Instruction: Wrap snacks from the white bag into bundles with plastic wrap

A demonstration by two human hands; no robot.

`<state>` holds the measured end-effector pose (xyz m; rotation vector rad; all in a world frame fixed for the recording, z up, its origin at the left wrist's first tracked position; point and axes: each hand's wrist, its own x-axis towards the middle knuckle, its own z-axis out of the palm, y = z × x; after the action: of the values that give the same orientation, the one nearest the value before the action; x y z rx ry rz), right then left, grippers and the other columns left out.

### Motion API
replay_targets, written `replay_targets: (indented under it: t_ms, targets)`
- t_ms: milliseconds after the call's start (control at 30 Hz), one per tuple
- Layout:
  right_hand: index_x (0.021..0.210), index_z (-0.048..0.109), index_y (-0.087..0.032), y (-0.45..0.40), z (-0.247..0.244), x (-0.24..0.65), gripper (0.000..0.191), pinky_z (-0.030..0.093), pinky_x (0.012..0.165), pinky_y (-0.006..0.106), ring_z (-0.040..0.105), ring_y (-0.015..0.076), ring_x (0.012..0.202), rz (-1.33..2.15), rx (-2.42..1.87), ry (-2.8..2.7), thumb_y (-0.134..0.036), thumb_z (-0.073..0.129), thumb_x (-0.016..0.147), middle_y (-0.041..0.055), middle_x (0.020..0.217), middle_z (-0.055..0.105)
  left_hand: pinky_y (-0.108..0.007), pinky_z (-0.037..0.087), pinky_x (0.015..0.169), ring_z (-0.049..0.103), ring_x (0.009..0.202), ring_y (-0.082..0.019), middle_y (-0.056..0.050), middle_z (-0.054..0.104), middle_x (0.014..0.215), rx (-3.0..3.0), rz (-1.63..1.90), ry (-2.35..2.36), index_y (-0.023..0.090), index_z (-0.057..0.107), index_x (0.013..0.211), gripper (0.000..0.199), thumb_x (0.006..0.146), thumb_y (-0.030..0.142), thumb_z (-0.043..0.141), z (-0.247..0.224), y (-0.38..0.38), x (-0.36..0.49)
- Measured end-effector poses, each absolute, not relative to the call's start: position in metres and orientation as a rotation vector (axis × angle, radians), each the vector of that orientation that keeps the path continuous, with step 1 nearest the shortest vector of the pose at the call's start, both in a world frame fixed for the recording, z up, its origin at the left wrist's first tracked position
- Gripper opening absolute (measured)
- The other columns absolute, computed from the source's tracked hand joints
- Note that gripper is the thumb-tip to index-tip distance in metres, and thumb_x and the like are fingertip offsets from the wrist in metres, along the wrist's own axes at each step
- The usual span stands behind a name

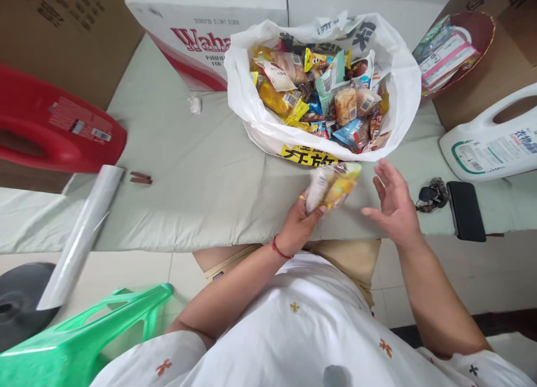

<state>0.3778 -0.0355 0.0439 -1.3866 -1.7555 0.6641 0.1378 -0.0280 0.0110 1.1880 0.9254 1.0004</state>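
Observation:
My left hand (pixel 302 215) is closed around wrapped snack packets (pixel 335 187), one whitish and one yellow; motion blurs their print. They are held just in front of a white plastic bag (pixel 255 132). Individually wrapped snacks (pixel 323 96) in yellow, blue, green and clear packaging fill the bag, whose mouth is spread wide. To the right of the packets, my right hand (pixel 394 205) hovers with its fingers apart and nothing in it. A red cord circles my left wrist.
White cartons (pixel 201 40) stand behind the bag. On the right are a red bowl (pixel 482 46), a white jug (pixel 495 135), keys (pixel 432 196) and a black phone (pixel 465 211). A red jug (pixel 59 124) and a plastic roll (pixel 84 233) lie left, above a green stool (pixel 84 331).

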Motion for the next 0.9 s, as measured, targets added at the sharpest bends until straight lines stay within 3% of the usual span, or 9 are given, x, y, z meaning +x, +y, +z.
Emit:
replay_targets:
  t_ms: [67, 167, 300, 400, 467, 533, 633, 800, 900]
  targets:
    - [0.168, 0.031, -0.033, -0.049, 0.033, 0.358, 0.092, 0.057, 0.112, 0.052, 0.053, 0.0324, 0.151, 0.933, -1.328, -1.504, -0.081, 0.057, 0.095, 0.0165, 0.17, 0.043, -0.045, 0.054, 0.114, 0.066, 0.135, -0.027, -0.013, 0.065, 0.151, 0.866, 0.993, 0.799, 0.023, 0.054, 0.151, 0.064, 0.098, 0.056, 0.067, 0.022, -0.031, 0.139]
    - [0.142, 0.061, -0.031, -0.062, 0.02, 0.322, 0.071, 0.067, 0.092, 0.044, 0.073, 0.0279, 0.121, 1.332, -1.317, -1.106, -0.077, 0.07, 0.089, 0.0108, 0.141, 0.071, -0.045, 0.053, 0.114, 0.064, 0.138, -0.029, -0.011, 0.066, 0.151, 0.667, 0.947, 0.697, 0.025, 0.06, 0.145, 0.071, 0.087, 0.06, 0.08, 0.03, -0.033, 0.142]
    - [0.106, 0.07, -0.028, -0.059, 0.021, 0.296, 0.046, 0.068, 0.076, 0.03, 0.073, 0.016, 0.093, 1.403, -1.315, -0.57, -0.055, 0.092, 0.076, -0.001, 0.111, 0.077, -0.046, 0.051, 0.117, 0.059, 0.144, -0.029, -0.012, 0.066, 0.151, 0.643, 0.942, 0.734, 0.022, 0.066, 0.135, 0.066, 0.089, 0.068, 0.072, 0.027, -0.032, 0.134]
    - [0.097, 0.068, -0.026, -0.054, 0.029, 0.291, 0.044, 0.068, 0.076, 0.028, 0.072, 0.0132, 0.089, 1.394, -1.296, -0.46, -0.048, 0.097, 0.072, -0.0035, 0.105, 0.075, -0.036, 0.06, 0.092, 0.07, 0.122, -0.024, -0.013, 0.073, 0.133, 0.696, 0.972, 1.051, 0.019, 0.066, 0.122, 0.065, 0.088, 0.075, 0.069, 0.026, -0.037, 0.115]
    - [0.096, 0.066, -0.026, -0.055, 0.032, 0.285, 0.041, 0.068, 0.078, 0.029, 0.072, 0.0132, 0.089, 1.368, -1.301, -0.48, -0.047, 0.095, 0.075, -0.0037, 0.103, 0.074, -0.027, 0.052, 0.062, 0.071, 0.079, -0.016, -0.008, 0.077, 0.101, 0.729, 0.831, 1.199, 0.018, 0.065, 0.108, 0.065, 0.085, 0.079, 0.071, 0.028, -0.045, 0.103]
    - [0.098, 0.066, -0.027, -0.059, 0.032, 0.277, 0.039, 0.067, 0.08, 0.029, 0.071, 0.0133, 0.091, 1.327, -1.304, -0.519, -0.048, 0.092, 0.079, -0.0034, 0.104, 0.073, -0.023, 0.035, 0.048, 0.055, 0.051, -0.009, -0.002, 0.072, 0.079, 0.696, 0.639, 1.15, 0.017, 0.063, 0.097, 0.069, 0.08, 0.082, 0.072, 0.032, -0.051, 0.097]
    - [0.101, 0.066, -0.027, -0.068, 0.028, 0.262, 0.036, 0.065, 0.083, 0.03, 0.071, 0.0149, 0.093, 1.286, -1.321, -0.612, -0.049, 0.088, 0.083, -0.001, 0.106, 0.074, -0.021, 0.029, 0.047, 0.052, 0.05, -0.006, -0.001, 0.071, 0.079, 0.508, 0.609, 0.998, 0.017, 0.061, 0.095, 0.071, 0.071, 0.08, 0.083, 0.035, -0.052, 0.097]
    - [0.104, 0.067, -0.027, -0.078, 0.025, 0.253, 0.037, 0.066, 0.089, 0.038, 0.073, 0.0192, 0.097, 1.357, -1.35, -0.687, -0.056, 0.084, 0.086, 0.0015, 0.108, 0.076, -0.019, 0.038, 0.053, 0.055, 0.058, -0.006, 0.003, 0.063, 0.071, 0.438, 0.759, 0.96, 0.016, 0.06, 0.091, 0.067, 0.064, 0.065, 0.096, 0.026, -0.042, 0.103]
    - [0.109, 0.068, -0.028, -0.08, 0.028, 0.256, 0.043, 0.069, 0.082, 0.038, 0.075, 0.02, 0.094, 1.462, -1.349, -0.608, -0.057, 0.086, 0.084, 0.0017, 0.115, 0.077, -0.019, 0.045, 0.058, 0.058, 0.062, -0.006, 0.002, 0.067, 0.078, 0.461, 0.761, 0.926, 0.016, 0.062, 0.094, 0.065, 0.067, 0.064, 0.095, 0.024, -0.044, 0.105]
